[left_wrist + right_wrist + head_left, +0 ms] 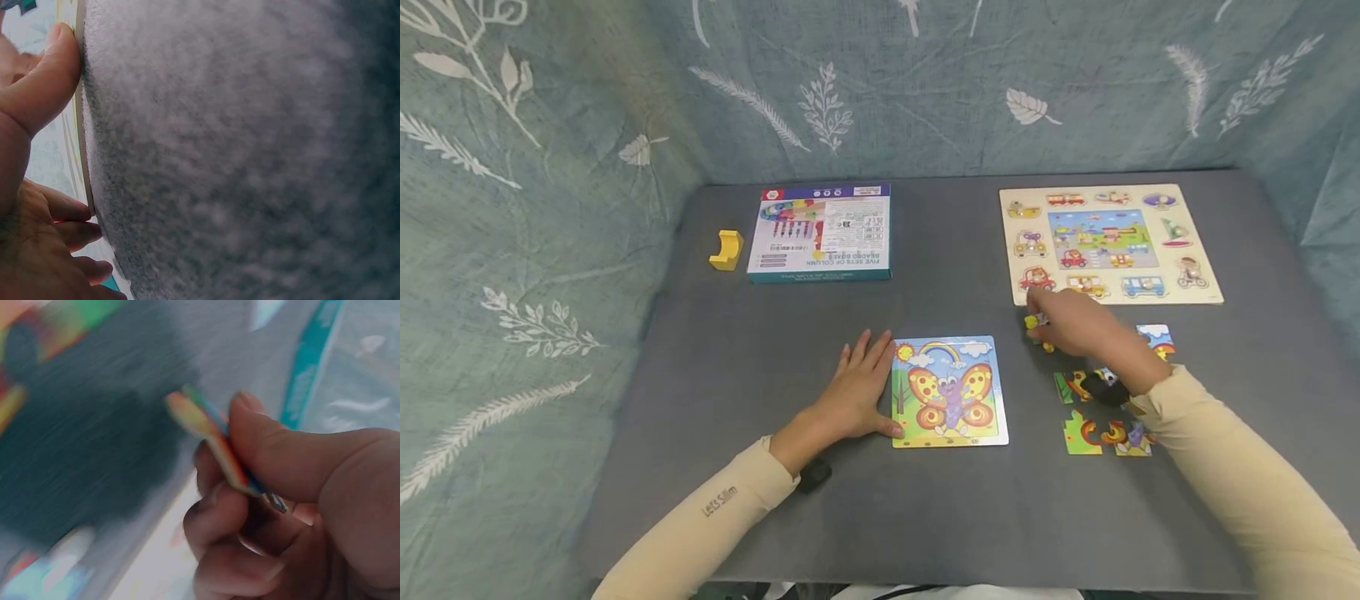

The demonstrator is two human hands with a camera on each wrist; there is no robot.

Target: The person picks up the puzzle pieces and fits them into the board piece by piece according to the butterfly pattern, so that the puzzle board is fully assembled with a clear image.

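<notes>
A square butterfly puzzle [951, 400] lies flat on the dark grey table. Along its left edge rests my left hand [857, 396], fingers extended, with thumb and fingertips at the border. In the left wrist view, the thumb [53, 75] lies against the board's thin edge. To the right, my right hand [1075, 321] pinches a colourful jigsaw piece [215, 444] between thumb and curled fingers, close by the vehicle board's near edge. Another small edge [277, 501] shows deeper in the grip. Loose jigsaw pieces [1082, 433] lie below the right hand, some hidden by the wrist.
At the back right lies a wooden vehicle puzzle board [1101, 229]. A flat box [820, 242] printed with beads sits at the back left, with a yellow curved block [727, 250] left of it. Patterned cloth [925, 100] hangs behind the table.
</notes>
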